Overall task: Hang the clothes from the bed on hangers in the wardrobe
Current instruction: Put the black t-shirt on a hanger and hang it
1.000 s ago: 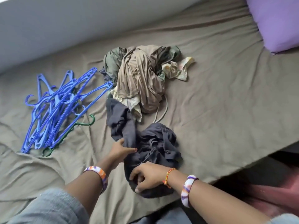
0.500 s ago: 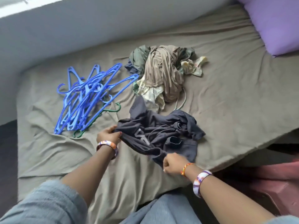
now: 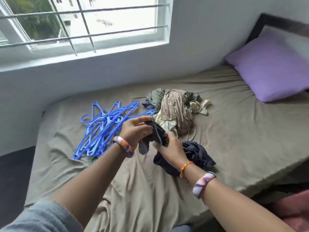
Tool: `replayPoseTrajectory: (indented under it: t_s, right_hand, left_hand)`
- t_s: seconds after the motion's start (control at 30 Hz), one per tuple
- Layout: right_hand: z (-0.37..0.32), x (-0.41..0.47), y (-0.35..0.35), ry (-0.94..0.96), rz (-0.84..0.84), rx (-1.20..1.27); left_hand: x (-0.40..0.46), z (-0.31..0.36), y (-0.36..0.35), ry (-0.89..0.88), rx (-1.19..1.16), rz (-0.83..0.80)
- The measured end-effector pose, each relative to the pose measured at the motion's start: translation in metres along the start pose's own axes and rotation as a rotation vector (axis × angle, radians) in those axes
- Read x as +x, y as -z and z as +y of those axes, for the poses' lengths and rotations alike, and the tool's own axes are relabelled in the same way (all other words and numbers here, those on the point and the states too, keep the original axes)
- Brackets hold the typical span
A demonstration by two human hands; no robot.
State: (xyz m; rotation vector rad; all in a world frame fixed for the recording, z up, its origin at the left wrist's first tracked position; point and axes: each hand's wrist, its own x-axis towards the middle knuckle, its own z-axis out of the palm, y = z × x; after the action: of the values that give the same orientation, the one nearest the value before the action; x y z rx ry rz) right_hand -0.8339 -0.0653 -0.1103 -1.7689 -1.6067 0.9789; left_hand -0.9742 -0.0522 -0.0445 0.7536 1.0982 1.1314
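Observation:
A dark grey garment (image 3: 197,154) is partly lifted off the bed (image 3: 242,144). My left hand (image 3: 135,129) and my right hand (image 3: 170,148) both grip its bunched upper part above the sheet, close together; the rest trails down onto the sheet to the right. Behind them lies a heap of beige, green and patterned clothes (image 3: 175,111). A pile of several blue hangers (image 3: 102,128) lies on the bed to the left, just beyond my left hand, with a green hanger under it. No wardrobe is in view.
A purple pillow (image 3: 270,69) rests at the bed's far right against a dark headboard. A barred window (image 3: 80,24) and white wall run behind the bed. The bed's near edge drops to dark floor on the left and something pink (image 3: 292,213) at the lower right.
Both hands have raised the dark garment from the sheet and come together on it. The camera has tilted up, bringing the window and pillow into view.

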Motion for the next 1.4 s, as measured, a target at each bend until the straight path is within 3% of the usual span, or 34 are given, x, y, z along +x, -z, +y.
replayPoseTrajectory:
  t_s: [0.07,0.2,0.3,0.37,0.43,0.5,0.67,0.73,0.83,0.9,1.0,1.13,1.3,1.4]
  right_hand:
    - [-0.009,0.004,0.009,-0.031,0.058,0.045]
    - [-0.05,0.001,0.04,0.116,-0.187,0.166]
    - [-0.098,0.006,0.079,0.142,-0.061,0.355]
    - [-0.123,0.009,0.106,0.151,-0.134,0.472]
    - [-0.136,0.011,0.123,0.25,-0.226,0.364]
    - [-0.145,0.012,0.133,0.326,-0.21,0.316]
    - [-0.175,0.021,0.158,0.326,0.135,0.391]
    - [-0.185,0.025,0.168,0.335,0.253,0.429]
    - [-0.197,0.028,0.192,0.378,0.398,0.492]
    - [-0.199,0.026,0.21,0.396,0.434,0.529]
    - [-0.188,0.03,0.228,0.388,0.407,0.572]
    - [-0.165,0.037,0.235,0.343,0.366,0.374]
    - [-0.149,0.036,0.226,0.215,0.212,-0.1]
    - [-0.139,0.034,0.226,0.148,0.139,-0.077]
  left_hand:
    - [0.0,0.012,-0.008,-0.15,0.117,-0.019]
    - [0.007,0.046,-0.015,-0.441,0.224,0.066]
    - [0.012,0.074,-0.023,-0.357,0.218,-0.168]
    - [0.01,0.092,-0.03,-0.282,0.341,-0.396]
    - [0.009,0.107,-0.037,-0.308,0.556,-0.476]
    - [0.008,0.116,-0.044,-0.349,0.612,-0.397]
    - [0.003,0.106,-0.054,-0.621,0.644,0.004]
    - [0.004,0.096,-0.046,-0.671,0.855,-0.009]
    - [0.015,0.075,-0.02,-0.554,1.114,-0.145]
    - [0.024,0.071,-0.004,-0.574,1.07,-0.169]
    - [0.028,0.094,0.0,-0.779,0.953,-0.046]
    - [0.023,0.147,-0.007,-0.933,0.944,0.091]
    - [0.022,0.209,-0.026,-0.704,1.343,-0.025]
    - [0.014,0.227,-0.044,-0.481,1.587,-0.139]
